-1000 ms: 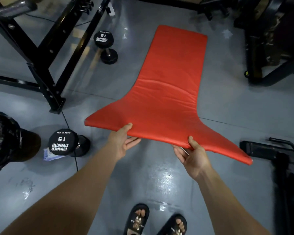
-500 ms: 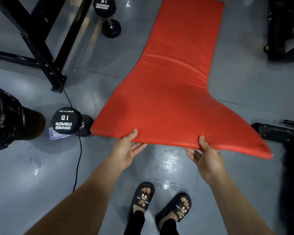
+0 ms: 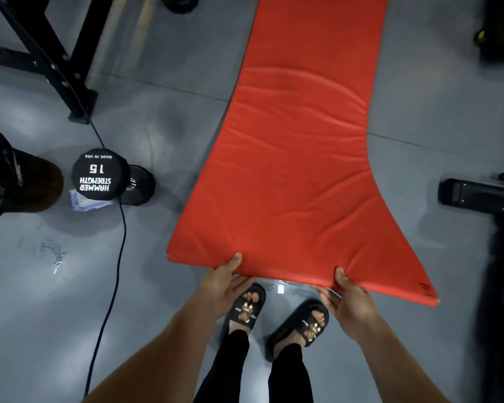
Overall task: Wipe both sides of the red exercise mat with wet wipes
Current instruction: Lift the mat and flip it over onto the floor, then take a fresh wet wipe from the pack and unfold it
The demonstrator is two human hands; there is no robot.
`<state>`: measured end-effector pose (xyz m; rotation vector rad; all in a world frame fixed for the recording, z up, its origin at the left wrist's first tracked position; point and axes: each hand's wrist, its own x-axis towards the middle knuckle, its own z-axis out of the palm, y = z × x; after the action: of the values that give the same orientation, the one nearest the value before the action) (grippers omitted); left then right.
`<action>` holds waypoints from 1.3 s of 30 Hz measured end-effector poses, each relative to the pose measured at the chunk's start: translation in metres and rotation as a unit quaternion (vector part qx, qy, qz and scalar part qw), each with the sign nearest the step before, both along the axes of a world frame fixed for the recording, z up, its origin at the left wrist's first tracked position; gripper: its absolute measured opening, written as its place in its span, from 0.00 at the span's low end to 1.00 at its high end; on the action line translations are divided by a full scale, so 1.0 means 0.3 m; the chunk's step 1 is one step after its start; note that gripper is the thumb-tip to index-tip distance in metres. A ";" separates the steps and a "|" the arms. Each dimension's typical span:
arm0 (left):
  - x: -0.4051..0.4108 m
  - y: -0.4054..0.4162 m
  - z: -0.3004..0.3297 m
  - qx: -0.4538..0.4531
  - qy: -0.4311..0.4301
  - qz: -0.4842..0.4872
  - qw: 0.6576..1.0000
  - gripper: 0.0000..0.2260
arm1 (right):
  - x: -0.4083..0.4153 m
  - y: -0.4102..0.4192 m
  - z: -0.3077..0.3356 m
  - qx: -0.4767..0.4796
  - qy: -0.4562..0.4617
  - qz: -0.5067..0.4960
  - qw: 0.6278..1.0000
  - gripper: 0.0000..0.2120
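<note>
Hands first: my left hand (image 3: 220,283) and my right hand (image 3: 348,298) each grasp the near edge of the long red padded vinyl exercise mat (image 3: 297,158), thumbs on top, fingers tucked under. That near end is lifted off the grey glossy floor (image 3: 56,301) above my black slide sandals (image 3: 274,315); the rest of the mat runs away from me towards the far side and appears to rest flat on the floor there, its cover lightly wrinkled.

I judge this to be a handling step, positioning or turning the mat over, rather than wiping. Neither hand holds a wipe. A crumpled pale item (image 3: 82,202) lies on the floor to the left, tucked against the black dumbbell (image 3: 111,177); it may be a wipe or its packet, but I cannot tell.

The next move, as I read it, calls for setting the near edge down squarely or folding it over towards the far end, keeping both grips even so the soft pad does not twist, then freeing a hand for a wipe.

Readable writing: the dumbbell's end cap says "HAMMER STRENGTH", "15" and "MADE IN USA", upside down from my view. The sandal straps carry small lettering; I can make out "BEAR" only.
</note>
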<state>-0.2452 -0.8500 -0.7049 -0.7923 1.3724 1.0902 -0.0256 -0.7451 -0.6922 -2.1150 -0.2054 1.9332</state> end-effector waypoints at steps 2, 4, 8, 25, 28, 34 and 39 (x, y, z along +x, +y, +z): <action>0.000 -0.022 -0.023 -0.019 0.002 -0.010 1.000 0.16 | -0.002 -0.026 -0.027 -0.015 -0.007 -0.021 1.000 0.03; -0.006 -0.043 -0.047 -0.030 0.009 -0.025 0.999 0.18 | -0.008 -0.049 -0.051 -0.037 -0.012 -0.033 0.999 0.04; -0.017 -0.069 -0.085 -0.033 0.013 -0.057 0.998 0.19 | -0.028 -0.085 -0.114 -0.072 -0.026 -0.037 0.996 0.07; 0.030 -0.356 -0.139 -0.135 0.094 -0.186 0.969 0.09 | 0.037 -0.244 -0.195 -0.113 0.099 -0.044 0.988 0.21; 0.050 -0.364 -0.072 -0.119 0.096 -0.199 0.968 0.09 | 0.074 -0.261 -0.123 -0.103 0.099 -0.025 0.989 0.17; 0.022 -0.365 0.012 -0.090 0.114 -0.219 0.965 0.06 | 0.090 -0.311 -0.052 -0.081 0.079 0.010 0.993 0.16; -0.075 -0.377 0.042 -0.078 0.139 -0.230 0.960 0.07 | -0.030 -0.368 -0.030 -0.081 0.082 0.018 0.993 0.14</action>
<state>-0.2677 -0.9630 -0.6924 -0.4012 1.7895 0.7484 -0.0347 -0.8555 -0.7011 -2.0469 -0.0555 2.2019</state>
